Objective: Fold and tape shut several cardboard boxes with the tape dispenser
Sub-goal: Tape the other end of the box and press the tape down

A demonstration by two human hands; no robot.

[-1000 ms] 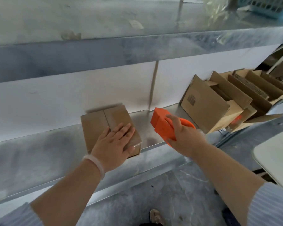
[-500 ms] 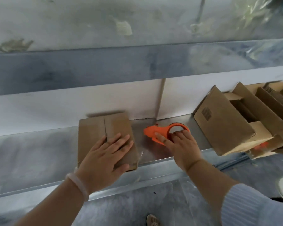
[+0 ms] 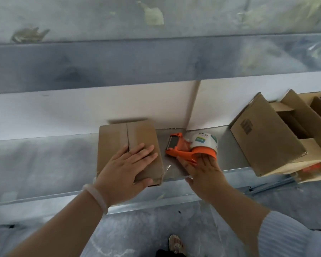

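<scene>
Orange plastic now rests on steel. From the head camera, the tape dispenser (image 3: 182, 152) lies on its side on the metal shelf (image 3: 44, 160), just right of the closed cardboard box (image 3: 111, 145). Its roll of clear tape (image 3: 204, 142) faces up and its cutter end points toward the box. A second ago the right hand was gripping the dispenser in the air above the shelf, and half a second ago it was lowering it. Now the right hand (image 3: 206, 173) has its fingers straight, only the fingertips touching the orange handle, so the grip looks released. The left hand (image 3: 126, 171) has barely shifted: it lies flat on the box top, fingers stretched over the right flap beside the centre seam, thumb at the near edge, pressing rather than clasping. The box sits at the near edge of the shelf with its flaps down. A glossy strip seems to run along the seam, and a scrap of clear film sticks out at the near right corner. I take this box as sealed and the tool as parked. To the right of the dispenser, the open boxes (image 3: 267, 140) lean with flaps up, not yet closed, so most of the job remains. With both hands free of the tool, moving the sealed box aside or fetching another looks like the next step.
</scene>
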